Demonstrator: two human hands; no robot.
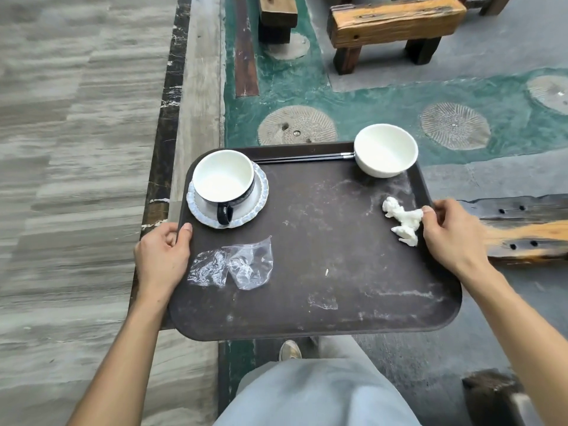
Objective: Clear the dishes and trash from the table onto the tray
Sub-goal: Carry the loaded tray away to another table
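Both hands grip the tray (322, 302) edges: cup (223, 179) just beyond the left hand (163, 256), crumpled napkin (402, 219) touching the right hand (451, 235).

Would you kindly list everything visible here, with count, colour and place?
tray: one, dark brown, held over the floor
cup: one, white inside, dark outside, on the saucer
saucer: one, pale blue-white, tray's far left
bowl: one, white, tray's far right corner
chopsticks: a pair, black, along the far rim
tissue: one, white, crumpled, right edge
plastic wrappers: two, clear, near left
benches: two, wooden, beyond
left hand: gripping left rim
right hand: gripping right rim
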